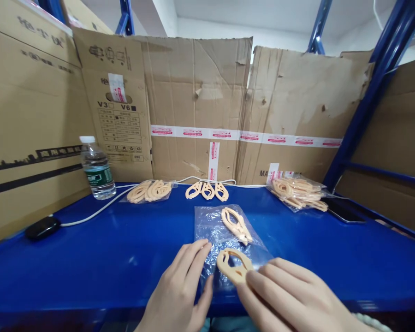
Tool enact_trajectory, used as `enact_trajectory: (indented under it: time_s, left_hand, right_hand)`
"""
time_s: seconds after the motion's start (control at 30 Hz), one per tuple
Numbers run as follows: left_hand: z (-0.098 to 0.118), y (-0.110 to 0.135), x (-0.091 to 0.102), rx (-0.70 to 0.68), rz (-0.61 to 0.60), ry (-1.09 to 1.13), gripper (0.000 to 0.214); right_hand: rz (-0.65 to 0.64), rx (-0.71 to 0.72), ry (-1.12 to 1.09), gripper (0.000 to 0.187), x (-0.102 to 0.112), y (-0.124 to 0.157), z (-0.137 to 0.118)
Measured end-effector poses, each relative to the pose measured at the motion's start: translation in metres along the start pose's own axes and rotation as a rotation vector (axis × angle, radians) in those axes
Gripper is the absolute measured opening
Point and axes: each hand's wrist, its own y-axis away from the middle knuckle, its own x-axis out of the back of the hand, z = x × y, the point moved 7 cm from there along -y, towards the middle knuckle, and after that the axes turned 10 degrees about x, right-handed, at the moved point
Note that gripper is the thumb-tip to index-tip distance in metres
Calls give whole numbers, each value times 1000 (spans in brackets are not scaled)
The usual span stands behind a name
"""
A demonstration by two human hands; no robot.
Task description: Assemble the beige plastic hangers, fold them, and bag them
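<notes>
A clear plastic bag [212,226] lies flat on the blue shelf [107,249] in front of me. Inside or on it rests a peach plastic clip [235,224]. My right hand [287,295] pinches a second peach clip [232,266] at the bag's near edge, thumb and forefinger on its lower end. My left hand [181,288] lies on the bag's near left corner, fingers stretched out flat and holding nothing.
Three loose clips [207,190] lie in a row at the back. Bags of clips sit at back left [150,190] and back right [299,192]. A water bottle [97,168], a black device [42,227] with a white cable, and a phone [344,211] lie around. Cardboard boxes wall the shelf.
</notes>
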Motion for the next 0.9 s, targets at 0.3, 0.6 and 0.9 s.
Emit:
enact_trajectory:
  time_s: [0.3,0.6,0.9]
  left_hand:
    - [1,0,0,-6,27,-12,45]
    - [3,-1,0,0,7,-31,43]
    - [-1,0,-1,-39,53,-66,43]
  right_hand:
    - [-242,-85,-118,31,-103,-3,13]
    - [-227,-148,-417,39,-71,-15,109]
    - [-587,-140,-186,47,-226,-13,218]
